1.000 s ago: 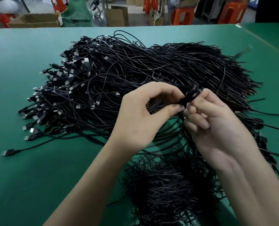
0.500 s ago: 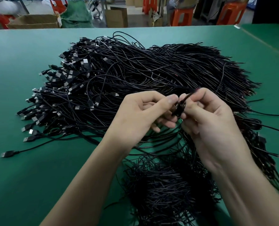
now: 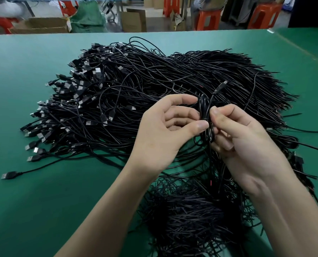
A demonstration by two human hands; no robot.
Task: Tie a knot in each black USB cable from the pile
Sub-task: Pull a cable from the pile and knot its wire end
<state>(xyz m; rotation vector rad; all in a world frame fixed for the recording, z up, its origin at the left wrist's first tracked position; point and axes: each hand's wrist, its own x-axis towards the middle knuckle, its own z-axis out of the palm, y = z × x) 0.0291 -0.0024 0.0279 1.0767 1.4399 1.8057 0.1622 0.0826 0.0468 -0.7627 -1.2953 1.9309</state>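
USB cable [image 3: 203, 108], black, thin, looped into a small coil, held upright above the middle of the large pile of black USB cables [image 3: 154, 86], one loose end rising past the fingers. Right hand [image 3: 247, 145] pinches the coil between thumb and forefinger; left hand [image 3: 163, 134] loosely spread, thumb tip touching the coil's side. Pile lies on green counter [image 3: 43, 201], smaller tangled heap of black cables [image 3: 191, 219] at its near edge; orange plastic stools [image 3: 207, 19] and cardboard boxes [image 3: 41, 25] beyond.
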